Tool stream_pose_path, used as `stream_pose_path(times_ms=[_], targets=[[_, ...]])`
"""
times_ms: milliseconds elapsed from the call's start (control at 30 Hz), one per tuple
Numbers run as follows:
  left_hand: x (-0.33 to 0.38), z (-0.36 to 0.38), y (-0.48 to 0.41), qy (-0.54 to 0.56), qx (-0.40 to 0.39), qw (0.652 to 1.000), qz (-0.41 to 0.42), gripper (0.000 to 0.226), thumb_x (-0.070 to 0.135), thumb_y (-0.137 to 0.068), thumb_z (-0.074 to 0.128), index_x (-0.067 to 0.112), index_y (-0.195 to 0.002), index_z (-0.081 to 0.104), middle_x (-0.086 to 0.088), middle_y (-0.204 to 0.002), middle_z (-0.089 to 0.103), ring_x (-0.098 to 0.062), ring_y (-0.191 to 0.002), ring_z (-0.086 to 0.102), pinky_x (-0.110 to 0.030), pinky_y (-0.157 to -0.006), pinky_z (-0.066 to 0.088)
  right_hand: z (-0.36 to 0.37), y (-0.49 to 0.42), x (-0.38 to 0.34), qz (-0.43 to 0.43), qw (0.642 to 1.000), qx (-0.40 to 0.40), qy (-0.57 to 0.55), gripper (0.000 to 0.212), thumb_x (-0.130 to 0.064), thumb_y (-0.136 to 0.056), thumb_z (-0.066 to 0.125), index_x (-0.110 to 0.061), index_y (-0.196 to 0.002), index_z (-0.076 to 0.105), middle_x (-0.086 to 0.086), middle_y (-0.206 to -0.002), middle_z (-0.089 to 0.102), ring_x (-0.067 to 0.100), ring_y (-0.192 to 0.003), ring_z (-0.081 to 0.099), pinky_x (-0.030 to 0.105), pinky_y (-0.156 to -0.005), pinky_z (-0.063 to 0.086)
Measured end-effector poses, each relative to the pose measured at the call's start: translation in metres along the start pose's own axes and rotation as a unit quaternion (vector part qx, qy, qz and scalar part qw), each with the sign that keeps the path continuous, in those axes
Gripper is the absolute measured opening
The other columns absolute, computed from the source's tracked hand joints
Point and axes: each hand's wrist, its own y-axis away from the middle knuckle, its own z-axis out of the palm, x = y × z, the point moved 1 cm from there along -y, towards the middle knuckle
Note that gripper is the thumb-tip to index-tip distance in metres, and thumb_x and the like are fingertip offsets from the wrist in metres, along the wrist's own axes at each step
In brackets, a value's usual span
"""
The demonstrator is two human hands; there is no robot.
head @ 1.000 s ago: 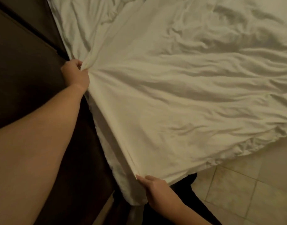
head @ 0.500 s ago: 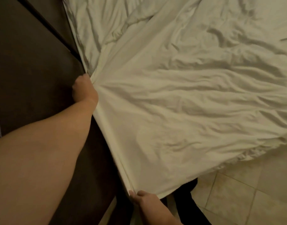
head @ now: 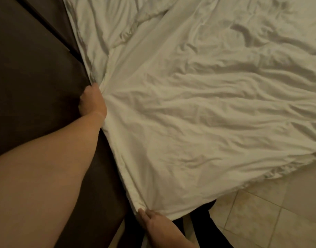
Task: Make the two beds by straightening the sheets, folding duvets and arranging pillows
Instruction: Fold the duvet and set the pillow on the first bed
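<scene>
Pale floor tiles (head: 260,221) show beyond the right hand (head: 153,222), which pinches a corner of the white duvet (head: 198,122); the left hand (head: 93,102) grips a bunched edge beside the dark panel (head: 37,77). Drawing both grips apart evenly should flatten the creases fanning away from them.

bed (head: 78,56), crumpled white duvet (head: 198,113) on it

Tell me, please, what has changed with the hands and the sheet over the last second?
The left hand, gripping the edge of the sheet, drew back toward the person. The right hand, holding the corner, slid left and lower in view. The edge between them now runs steeper. Both grips held, and the sheet stays wrinkled.
</scene>
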Motion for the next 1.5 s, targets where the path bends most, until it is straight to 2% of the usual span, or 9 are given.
stream_pose_path(times_ms=[67,167,533,1000,1067,1167,1233,1333,1500], targets=[[-0.001,0.006,0.001,0.012,-0.002,1.000,-0.002,0.028,-0.002,-0.101,0.031,0.003,-0.116,0.055,-0.025,-0.122,0.057,-0.049,-0.110,0.059,-0.059,-0.087,0.055,0.006,-0.001,0.006,-0.019,1.000,0.011,-0.003,0.058,-0.013,-0.100,0.017,-0.006,-0.158,0.016,0.025,-0.149,0.038,0.039,-0.133,0.045,0.044,-0.111,0.037],[-0.002,0.013,0.004,0.021,0.001,1.000,-0.002,0.031,-0.001,-0.102,0.031,0.005,-0.122,0.054,-0.024,-0.125,0.056,-0.049,-0.113,0.059,-0.058,-0.091,0.053,0.009,0.001,0.010,-0.037,0.999,0.022,-0.017,0.059,-0.009,-0.103,0.032,-0.006,-0.158,0.013,0.022,-0.156,0.031,0.035,-0.141,0.037,0.038,-0.117,0.031],[-0.006,0.022,0.012,0.039,-0.009,0.999,0.001,0.036,-0.003,-0.102,0.032,0.007,-0.132,0.051,-0.021,-0.130,0.055,-0.046,-0.115,0.059,-0.056,-0.094,0.053,0.016,-0.002,0.008,-0.059,0.997,0.033,0.034,0.073,-0.007,-0.095,0.049,0.000,-0.157,0.011,0.027,-0.156,0.028,0.036,-0.142,0.034,0.034,-0.117,0.028],[-0.004,0.015,0.024,0.045,-0.001,0.999,-0.004,0.037,-0.003,-0.102,0.033,0.007,-0.132,0.052,-0.021,-0.135,0.052,-0.045,-0.118,0.058,-0.053,-0.097,0.052,0.031,-0.001,0.009,-0.028,0.999,0.026,0.026,0.065,-0.012,-0.097,0.046,-0.012,-0.157,0.019,0.018,-0.158,0.028,0.034,-0.144,0.032,0.041,-0.114,0.037],[-0.003,0.015,0.026,0.043,0.010,0.999,-0.008,0.038,-0.003,-0.101,0.038,0.011,-0.134,0.049,-0.018,-0.139,0.048,-0.044,-0.120,0.055,-0.054,-0.095,0.053,0.028,0.000,0.010,-0.035,0.999,0.023,0.018,0.062,-0.013,-0.097,0.046,-0.018,-0.154,0.025,0.017,-0.152,0.038,0.035,-0.134,0.045,0.044,-0.106,0.046],[0.005,0.014,0.031,0.011,0.057,0.998,0.032,0.042,0.003,-0.098,0.045,0.019,-0.138,0.046,-0.011,-0.145,0.042,-0.039,-0.126,0.046,-0.052,-0.096,0.050,0.006,0.006,0.006,-0.079,0.989,0.122,0.034,0.046,-0.016,-0.093,0.046,-0.022,-0.138,0.050,0.007,-0.123,0.062,0.030,-0.108,0.060,0.039,-0.090,0.052],[0.016,0.017,0.037,0.015,0.048,0.994,0.094,0.047,0.011,-0.099,0.046,0.023,-0.145,0.043,-0.006,-0.152,0.039,-0.035,-0.135,0.041,-0.050,-0.104,0.045,-0.012,0.012,0.008,-0.103,0.957,0.257,0.085,0.044,-0.018,-0.087,0.046,-0.019,-0.130,0.058,0.003,-0.124,0.061,0.026,-0.115,0.055,0.038,-0.099,0.048],[0.032,0.032,0.053,0.048,-0.046,0.987,0.149,0.053,0.035,-0.106,0.042,0.027,-0.158,0.032,-0.003,-0.165,0.027,-0.030,-0.148,0.028,-0.049,-0.116,0.035,-0.033,0.018,0.023,0.027,0.927,0.353,0.124,0.056,-0.027,-0.088,0.055,-0.026,-0.143,0.045,0.006,-0.150,0.043,0.032,-0.141,0.037,0.055,-0.116,0.030],[0.011,0.069,0.091,0.034,-0.182,0.978,0.093,0.064,0.051,-0.106,0.039,0.033,-0.164,0.018,0.001,-0.172,0.006,-0.027,-0.156,0.013,-0.050,-0.122,0.023,-0.037,0.013,0.061,0.098,0.959,0.227,0.135,0.073,-0.042,-0.099,0.044,-0.036,-0.157,0.001,0.007,-0.167,0.002,0.033,-0.154,0.003,0.072,-0.113,0.011]])
